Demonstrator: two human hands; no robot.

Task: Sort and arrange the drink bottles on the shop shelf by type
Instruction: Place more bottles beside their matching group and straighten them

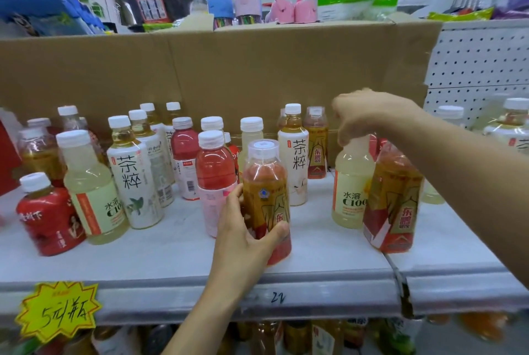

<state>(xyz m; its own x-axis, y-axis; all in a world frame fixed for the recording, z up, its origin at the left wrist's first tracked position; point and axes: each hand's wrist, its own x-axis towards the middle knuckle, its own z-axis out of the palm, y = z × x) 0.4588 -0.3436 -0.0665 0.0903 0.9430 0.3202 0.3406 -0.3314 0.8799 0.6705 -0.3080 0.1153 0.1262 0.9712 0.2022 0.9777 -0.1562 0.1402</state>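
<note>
On the white shelf (315, 257) stand several mixed drink bottles. My left hand (243, 237) grips an amber energy drink bottle (266, 183) with a red and gold label at the front centre. My right hand (369, 114) reaches in from the right, its fingers curled down over the hidden cap of a pale yellow C100 bottle (352, 185). Beside that stands another amber energy drink bottle (392, 206), with a third (316, 145) further back. White tea bottles (134, 177), (294, 160), pink drink bottles (213, 180), a second C100 bottle (91, 191) and a red-labelled bottle (48, 220) fill the left.
A brown cardboard sheet (229, 68) backs the shelf, with white pegboard (481, 62) to its right. More bottles (515, 128) stand at the far right. A yellow price tag (57, 311) hangs on the shelf's front edge. A lower shelf holds further bottles (297, 337).
</note>
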